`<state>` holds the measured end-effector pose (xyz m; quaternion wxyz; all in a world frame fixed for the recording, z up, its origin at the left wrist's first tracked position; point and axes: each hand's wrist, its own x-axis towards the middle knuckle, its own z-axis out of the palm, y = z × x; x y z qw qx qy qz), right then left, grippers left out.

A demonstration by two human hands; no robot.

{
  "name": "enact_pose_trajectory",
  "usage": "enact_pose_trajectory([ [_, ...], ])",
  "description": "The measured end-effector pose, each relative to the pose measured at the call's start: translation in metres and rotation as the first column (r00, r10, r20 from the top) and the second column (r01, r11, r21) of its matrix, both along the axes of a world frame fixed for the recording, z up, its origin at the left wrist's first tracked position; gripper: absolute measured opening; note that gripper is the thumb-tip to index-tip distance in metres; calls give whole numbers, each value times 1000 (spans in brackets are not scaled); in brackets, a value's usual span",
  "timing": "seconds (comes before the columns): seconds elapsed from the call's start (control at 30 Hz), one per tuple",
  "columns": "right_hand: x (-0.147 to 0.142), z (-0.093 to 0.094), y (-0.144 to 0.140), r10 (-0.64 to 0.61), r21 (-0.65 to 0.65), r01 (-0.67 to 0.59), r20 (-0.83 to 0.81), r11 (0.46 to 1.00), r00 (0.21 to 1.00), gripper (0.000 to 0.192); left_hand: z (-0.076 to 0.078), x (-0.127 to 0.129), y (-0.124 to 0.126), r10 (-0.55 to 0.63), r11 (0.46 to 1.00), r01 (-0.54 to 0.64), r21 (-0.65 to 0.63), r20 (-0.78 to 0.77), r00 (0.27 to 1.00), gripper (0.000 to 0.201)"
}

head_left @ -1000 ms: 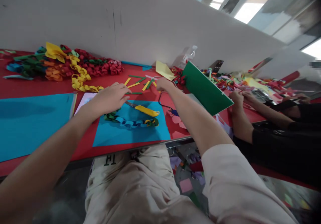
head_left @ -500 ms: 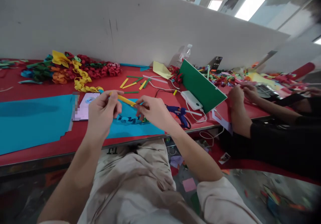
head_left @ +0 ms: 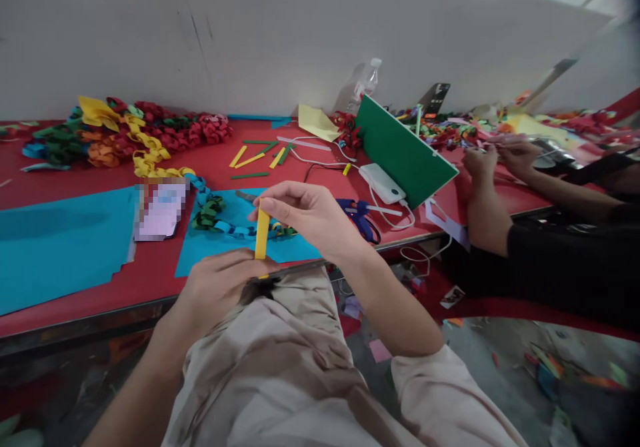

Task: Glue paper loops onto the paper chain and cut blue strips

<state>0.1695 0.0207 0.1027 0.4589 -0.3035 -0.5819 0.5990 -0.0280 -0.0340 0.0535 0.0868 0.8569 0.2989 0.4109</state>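
A yellow paper strip (head_left: 261, 233) stands nearly upright between my two hands at the table's front edge. My right hand (head_left: 305, 217) pinches its upper end between thumb and fingers. Lower down, my left hand (head_left: 223, 280) is closed around the bottom end, and a bit of yellow shows below the fingers. Behind them a paper chain (head_left: 233, 229) of blue, green and yellow links lies on a blue sheet (head_left: 193, 260). Part of a grey tool (head_left: 245, 195), perhaps scissors, shows beside my right fingers. Several loose green and yellow strips (head_left: 250, 160) lie farther back.
A phone (head_left: 163, 210) and blue sheets (head_left: 60, 247) lie to the left, with heaped paper chains (head_left: 155, 127) behind. Rightward are a blue glue gun (head_left: 357, 217), white power bank (head_left: 383, 183), cables and a leaning green board (head_left: 400, 150). Another person's hands (head_left: 483, 160) work at far right.
The yellow strip has turned from nearly level to upright. My left hand has dropped to its lower end, while my right holds the top. The view has shifted slightly.
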Motion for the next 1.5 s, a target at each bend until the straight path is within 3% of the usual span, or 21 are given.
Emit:
enact_pose_trajectory([
  [0.1, 4, -6, -8, -48, -10, 47, -45, 999, 998, 32, -7, -8, 1, 81, 995, -70, 77, -139, 987, 39],
  [0.27, 9, -15, -27, 103, -174, -112, -64, 978, 993, 43, -21, -17, 1, 157, 984, -124, 130, -297, 942, 34],
  [0.4, 6, -27, -45, 74, -276, -99, -99, 956, 992, 36, -18, -14, -1, 254, 961, -217, 169, -233, 939, 23],
  [0.47, 0, -39, -53, 45, -314, -78, -111, 946, 993, 42, -13, -7, -1, 332, 941, -320, 110, -112, 937, 23],
  [0.53, -7, -52, -59, 19, -320, -59, -126, 946, 992, 41, -9, 2, -3, 384, 923, -383, -45, 20, 923, 24],
  [0.6, -14, -66, -65, -41, -291, -6, -156, 957, 987, 33, -9, 11, -5, 367, 904, -315, -290, 145, 919, 26],
  [0.67, -20, -76, -69, -134, -242, 89, -174, 966, 976, 33, -14, 18, -9, 307, 839, -106, -534, 303, 902, 30],
  [0.73, -23, -82, -73, -225, -194, 192, -164, 962, 960, 32, -22, 23, -14, 252, 728, 168, -664, 487, 836, 35],
  [0.8, -24, -85, -76, -293, -134, 276, -134, 952, 947, 28, -31, 29, -20, 227, 653, 377, -657, 644, 730, 36],
  [0.87, -24, -86, -77, -363, -41, 361, -99, 932, 926, 19, -37, 35, -24, 225, 657, 463, -595, 741, 633, 29],
  [0.97, -22, -87, -75, -452, 196, 467, -120, 862, 884, 10, -37, 44, -28, 198, 690, 486, -536, 786, 586, 22],
  [1.07, -16, -89, -70, -456, 491, 475, -166, 731, 874, 20, -35, 45, -30, 139, 690, 501, -522, 775, 617, 36],
  [1.17, -5, -89, -64, -448, 726, 417, -167, 547, 878, 16, -35, 40, -33, 117, 657, 510, -556, 743, 659, 47],
  [1.23, 4, -87, -61, -451, 810, 365, -142, 459, 881, 13, -35, 36, -34, 73, 591, 535, -604, 700, 710, 54],
  [1.3, 11, -84, -61, -455, 856, 280, -60, 434, 889, 16, -35, 31, -34, 6, 500, 570, -651, 661, 750, 58],
  [1.37, 16, -81, -63, -470, 883, 180, 51, 434, 881, 16, -33, 26, -32, -50, 445, 580, -682, 628, 777, 60],
  [1.43, 17, -81, -66, -513, 894, 114, 141, 433, 847, 13, -31, 22, -31, -65, 474, 543, -693, 587, 807, 59],
  [1.5, 14, -85, -69, -568, 897, 136, 144, 421, 810, 11, -32, 19, -33, -22, 534, 471, -703, 545, 838, 57],
])
